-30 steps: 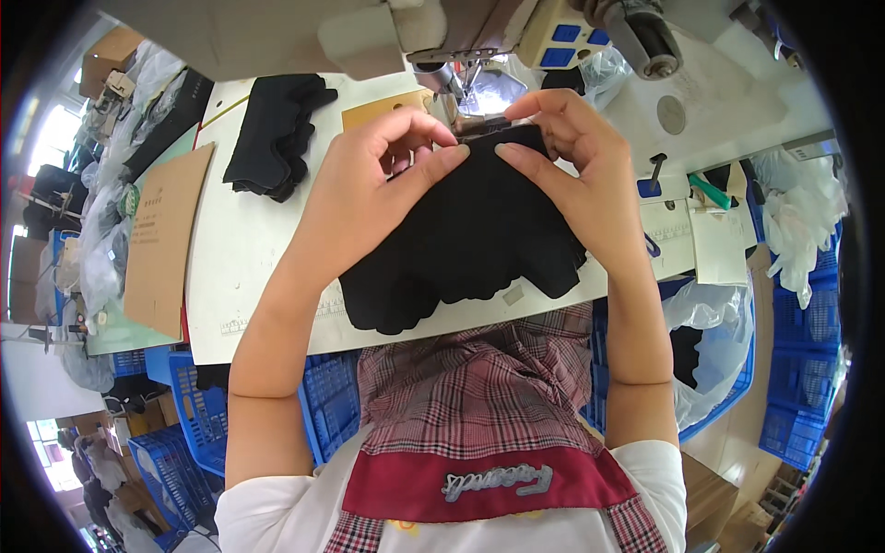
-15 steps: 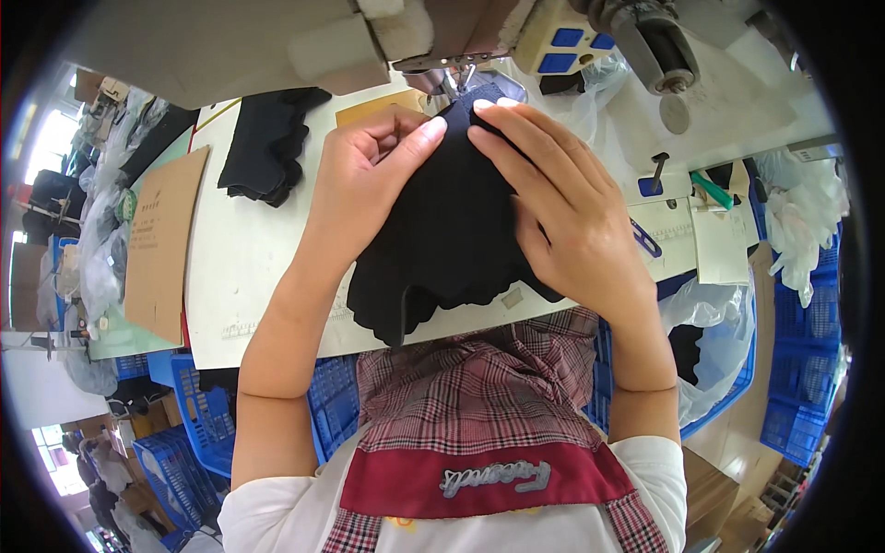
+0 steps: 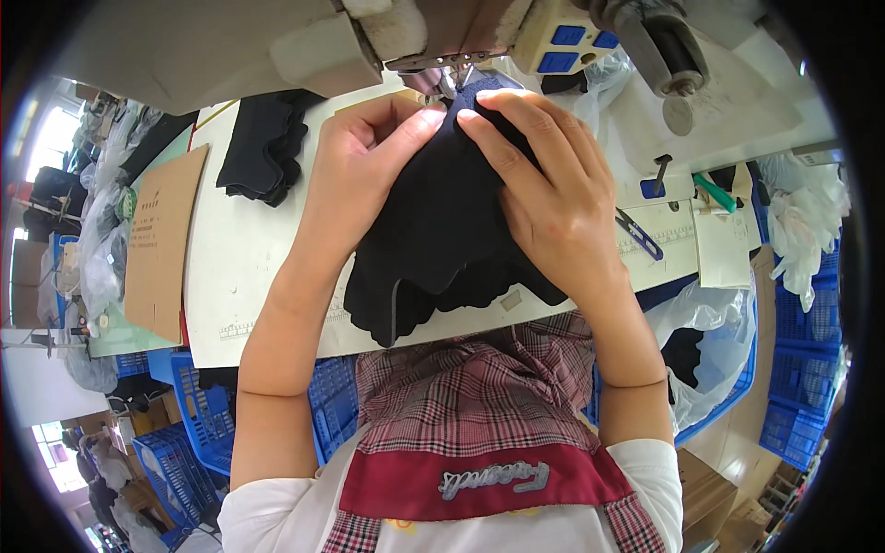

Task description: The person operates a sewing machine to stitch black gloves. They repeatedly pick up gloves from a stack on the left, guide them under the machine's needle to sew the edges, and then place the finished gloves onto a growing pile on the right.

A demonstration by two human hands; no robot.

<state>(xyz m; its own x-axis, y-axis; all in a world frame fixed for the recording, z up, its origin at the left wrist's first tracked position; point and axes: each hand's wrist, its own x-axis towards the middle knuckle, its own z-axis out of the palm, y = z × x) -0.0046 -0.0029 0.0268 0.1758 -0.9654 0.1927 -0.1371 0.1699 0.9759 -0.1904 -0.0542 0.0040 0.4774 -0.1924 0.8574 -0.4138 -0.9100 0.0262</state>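
Observation:
A black fabric piece [image 3: 433, 249] with scalloped edges lies on the white sewing table [image 3: 249, 276], its far end under the needle of the sewing machine [image 3: 442, 41]. My left hand [image 3: 364, 166] presses on the fabric's left side, fingertips pinching its far edge by the presser foot. My right hand [image 3: 553, 194] lies flat over the right side, fingers also at that edge. The fingertips of both hands almost meet just below the needle.
A stack of black fabric pieces [image 3: 263, 152] sits at the table's far left, beside a brown cardboard sheet [image 3: 161, 244]. Small snips [image 3: 641, 235] and a paper sheet [image 3: 724, 244] lie at the right. Blue crates [image 3: 198, 415] and a plastic bag [image 3: 710, 350] stand below the table.
Both hands have pushed the black fabric away from me, up under the machine's needle. The fabric was held up and spread a second ago; now it is pressed down at the presser foot.

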